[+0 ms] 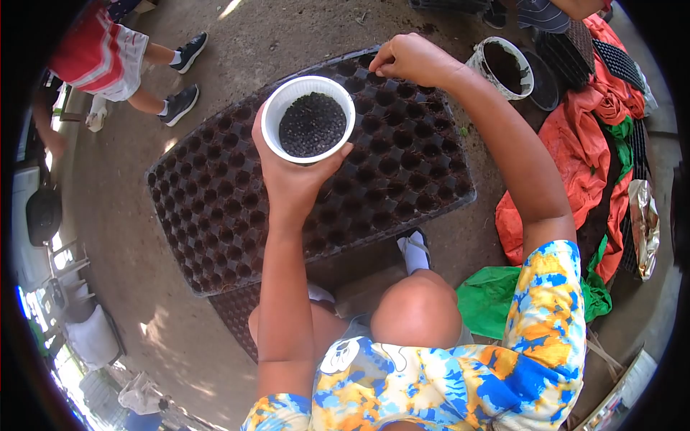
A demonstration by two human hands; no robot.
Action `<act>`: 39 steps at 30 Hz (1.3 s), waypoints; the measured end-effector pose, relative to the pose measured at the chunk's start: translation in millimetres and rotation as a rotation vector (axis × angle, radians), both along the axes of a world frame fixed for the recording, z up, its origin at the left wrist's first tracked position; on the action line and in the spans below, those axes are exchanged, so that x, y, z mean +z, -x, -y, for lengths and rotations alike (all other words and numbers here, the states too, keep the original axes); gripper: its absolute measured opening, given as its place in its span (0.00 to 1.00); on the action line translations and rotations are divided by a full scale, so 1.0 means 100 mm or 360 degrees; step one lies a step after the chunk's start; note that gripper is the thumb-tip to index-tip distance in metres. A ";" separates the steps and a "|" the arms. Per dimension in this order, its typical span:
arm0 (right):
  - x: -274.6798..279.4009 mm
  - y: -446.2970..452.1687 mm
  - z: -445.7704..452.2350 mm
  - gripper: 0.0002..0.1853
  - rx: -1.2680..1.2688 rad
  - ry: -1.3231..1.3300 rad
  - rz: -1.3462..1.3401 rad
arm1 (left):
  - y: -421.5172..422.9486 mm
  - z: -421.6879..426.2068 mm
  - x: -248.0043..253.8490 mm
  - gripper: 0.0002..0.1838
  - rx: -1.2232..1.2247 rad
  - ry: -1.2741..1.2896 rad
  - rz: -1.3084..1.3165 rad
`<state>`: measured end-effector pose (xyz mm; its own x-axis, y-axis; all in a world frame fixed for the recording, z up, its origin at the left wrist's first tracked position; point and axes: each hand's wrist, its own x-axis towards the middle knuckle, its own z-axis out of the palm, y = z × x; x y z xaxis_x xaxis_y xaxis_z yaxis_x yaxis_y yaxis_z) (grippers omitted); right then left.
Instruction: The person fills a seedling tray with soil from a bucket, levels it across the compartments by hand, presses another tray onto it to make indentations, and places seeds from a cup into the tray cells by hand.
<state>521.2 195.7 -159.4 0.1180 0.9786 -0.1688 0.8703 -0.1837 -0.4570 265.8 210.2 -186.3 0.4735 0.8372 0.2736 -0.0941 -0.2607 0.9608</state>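
My left hand [293,176] is wrapped around a white plastic cup [307,87], held up above the black seedling tray [375,210]. Small dark seeds [313,128] partly fill the cup. Over the tray's far right corner, my right hand [406,59] has its thumb and fingers pinched together close to the cells. Whatever sits between those fingertips is too small or hidden to see. Dark soil lines the many round cells of the tray; the cup and my left hand cover some of them.
At the upper right stands a white bucket [523,87] of dark soil beside a dark round lid [543,82]. Red sheeting [568,158] and a green plastic sheet [489,298] lie on my right. A person in red [86,47] stands at the upper left.
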 end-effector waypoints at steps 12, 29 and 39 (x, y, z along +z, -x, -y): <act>0.00 0.03 0.09 0.10 0.0033 0.0090 -0.0041 | 0.00 0.01 0.03 0.53 0.0005 0.0000 0.0005; -0.10 0.09 0.26 0.11 0.0013 -0.0025 -0.0082 | 0.00 0.00 0.01 0.53 -0.0008 -0.0026 -0.0044; -0.01 0.16 0.29 0.10 -0.0118 -0.0049 -0.0173 | -0.03 0.03 0.05 0.48 0.0022 -0.0007 -0.0001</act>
<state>505.6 166.6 -160.3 0.1726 0.9728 -0.1544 0.8000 -0.2299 -0.5543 268.3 207.5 -181.6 0.4618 0.8425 0.2773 -0.0899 -0.2665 0.9596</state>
